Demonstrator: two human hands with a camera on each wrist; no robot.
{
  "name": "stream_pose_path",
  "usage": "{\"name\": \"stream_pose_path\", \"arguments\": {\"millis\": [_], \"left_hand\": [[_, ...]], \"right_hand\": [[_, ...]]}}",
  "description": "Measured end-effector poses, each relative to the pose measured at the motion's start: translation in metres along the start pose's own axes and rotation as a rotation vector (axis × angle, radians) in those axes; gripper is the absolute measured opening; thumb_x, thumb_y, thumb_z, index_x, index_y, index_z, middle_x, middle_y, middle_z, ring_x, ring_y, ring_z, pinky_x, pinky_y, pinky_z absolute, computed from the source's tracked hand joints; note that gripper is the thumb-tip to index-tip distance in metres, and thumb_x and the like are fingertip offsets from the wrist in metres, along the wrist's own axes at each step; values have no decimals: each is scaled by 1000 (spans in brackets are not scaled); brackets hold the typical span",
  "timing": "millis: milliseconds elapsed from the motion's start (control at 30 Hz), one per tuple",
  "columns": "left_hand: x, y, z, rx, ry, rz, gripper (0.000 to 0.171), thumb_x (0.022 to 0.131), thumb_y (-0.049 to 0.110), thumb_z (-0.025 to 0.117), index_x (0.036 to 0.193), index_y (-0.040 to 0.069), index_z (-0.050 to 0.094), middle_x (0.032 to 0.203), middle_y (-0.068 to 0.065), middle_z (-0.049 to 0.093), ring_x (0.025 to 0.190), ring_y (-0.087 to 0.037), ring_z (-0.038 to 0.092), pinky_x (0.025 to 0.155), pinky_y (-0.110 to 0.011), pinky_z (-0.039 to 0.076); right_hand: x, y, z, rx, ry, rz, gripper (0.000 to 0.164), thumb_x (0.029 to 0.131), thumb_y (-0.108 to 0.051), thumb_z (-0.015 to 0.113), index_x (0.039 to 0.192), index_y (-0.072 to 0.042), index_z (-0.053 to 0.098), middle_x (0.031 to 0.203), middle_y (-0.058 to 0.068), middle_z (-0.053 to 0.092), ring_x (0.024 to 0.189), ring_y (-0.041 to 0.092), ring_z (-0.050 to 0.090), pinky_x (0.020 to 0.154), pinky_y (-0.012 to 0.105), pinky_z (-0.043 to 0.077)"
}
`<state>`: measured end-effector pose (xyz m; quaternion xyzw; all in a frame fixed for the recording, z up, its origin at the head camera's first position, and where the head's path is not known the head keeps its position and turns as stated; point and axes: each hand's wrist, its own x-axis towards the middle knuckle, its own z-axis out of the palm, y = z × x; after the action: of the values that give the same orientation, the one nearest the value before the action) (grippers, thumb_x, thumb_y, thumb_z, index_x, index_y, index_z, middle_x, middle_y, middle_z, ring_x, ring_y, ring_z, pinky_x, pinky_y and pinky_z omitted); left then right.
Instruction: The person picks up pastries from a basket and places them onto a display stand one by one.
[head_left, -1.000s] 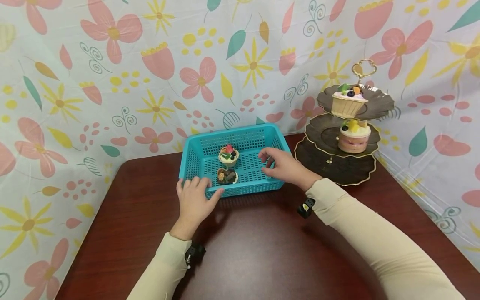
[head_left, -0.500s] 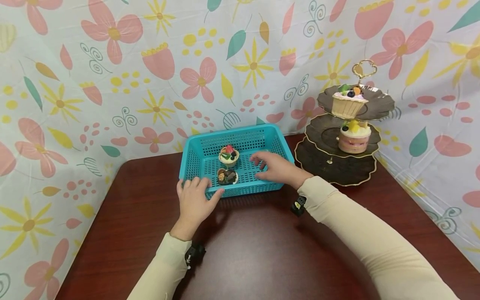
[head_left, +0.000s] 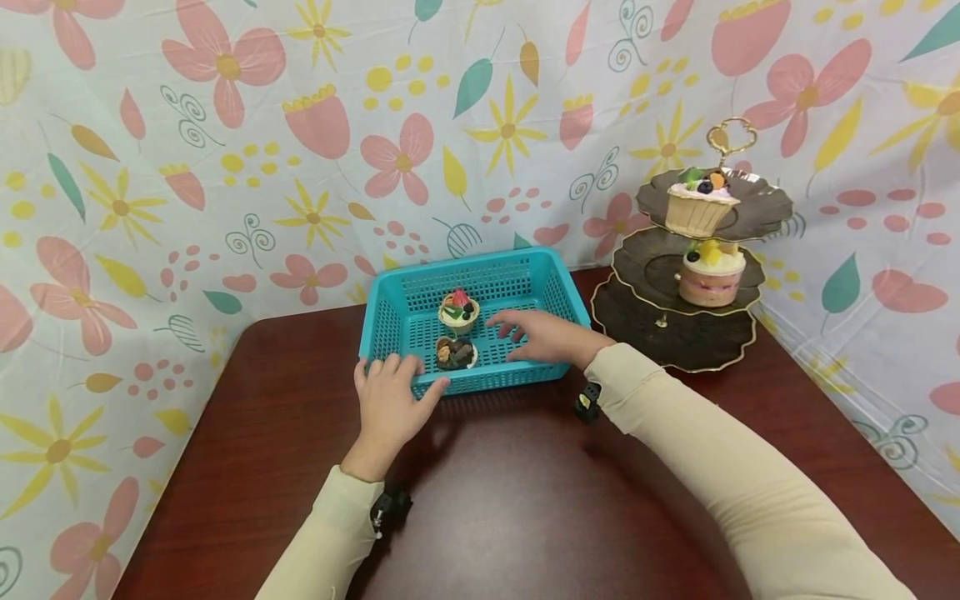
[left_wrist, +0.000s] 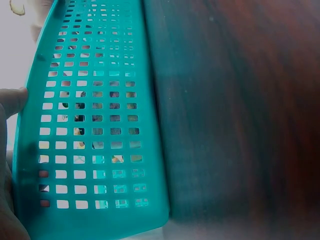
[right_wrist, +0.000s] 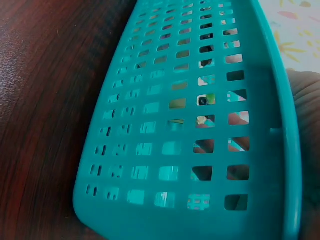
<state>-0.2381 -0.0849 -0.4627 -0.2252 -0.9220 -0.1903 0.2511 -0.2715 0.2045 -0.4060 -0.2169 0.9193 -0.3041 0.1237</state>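
Fruit tart (head_left: 458, 312) sits in blue basket (head_left: 498, 381); probably light, topping fragile: take by cup sides. Right grip (head_left: 543, 336) is apart, holding nothing; left grip (head_left: 392, 408) hooks over basket rim.

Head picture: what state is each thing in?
Basket: upright, partly filled.
Fruit tart: upright, in basket.
Chocolate tart: topping showing, in basket.
Cake stand: upright, partly filled.
Cupcake: on top tier.
Layered cake: upright, middle tier.
Left grip: holding basket.
Right grip: loosely curved, holding nothing.
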Motion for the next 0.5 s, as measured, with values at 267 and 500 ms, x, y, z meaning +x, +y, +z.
{"name": "stream_pose_path", "arguments": {"millis": [267, 500], "left_hand": [[-1, -2, 1, 2, 11, 0, 43, 91, 57, 65, 91, 14, 60, 84, -4, 57, 83, -31, 53, 108, -71, 22], [1, -2, 1, 11, 4, 8, 44, 91, 58, 64, 91, 14, 60, 84, -4, 57, 84, -31, 53, 108, -71, 23]], "right_hand": [[13, -2, 5, -11, -54, 20, 66, 94, -14, 74, 152, -19, 43, 139, 13, 59, 126, 36, 58, 98, 47, 52], [23, -3, 10, -1, -86, 42, 67, 93, -7, 72, 153, -17, 42, 142, 17, 56, 129, 38, 55, 98, 48, 52]]}}
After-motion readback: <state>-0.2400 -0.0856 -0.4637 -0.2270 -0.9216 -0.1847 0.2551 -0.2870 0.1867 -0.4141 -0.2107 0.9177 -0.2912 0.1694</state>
